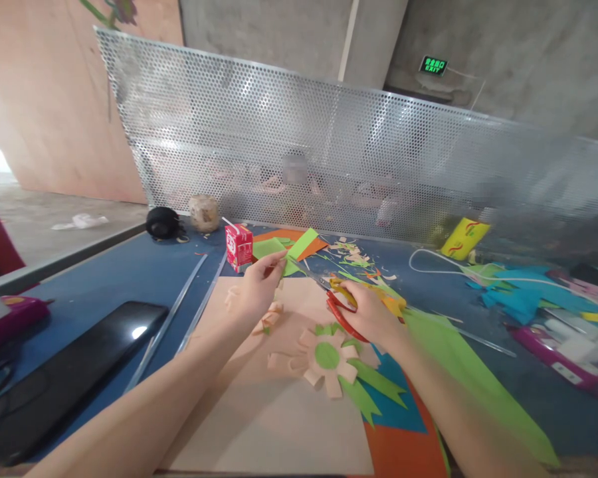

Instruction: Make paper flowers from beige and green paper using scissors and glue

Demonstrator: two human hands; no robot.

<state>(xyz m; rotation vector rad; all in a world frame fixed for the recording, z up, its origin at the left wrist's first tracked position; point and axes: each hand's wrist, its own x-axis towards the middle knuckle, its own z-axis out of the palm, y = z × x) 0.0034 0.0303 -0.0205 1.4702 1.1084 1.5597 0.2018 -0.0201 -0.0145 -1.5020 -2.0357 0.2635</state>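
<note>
My left hand (263,282) pinches a green paper strip (303,244) above the far end of a pale pink sheet (259,411). My right hand (371,309) is wrapped round scissors (343,317) with red and yellow handles. Their blades point left and reach the lower part of the strip; whether they are parted I cannot tell. Below my hands lies a paper flower (327,356) with pale petals, a green centre and green leaves (379,385). Another pale paper piece (274,317) rests under my left wrist, partly hidden.
A pink drink carton (239,247) with a straw stands beyond my left hand. Paper scraps (353,255) litter the table before a perforated metal screen (279,133). A black tablet-like slab (70,372) lies left; green paper (473,372) and blue paper (518,289) lie right.
</note>
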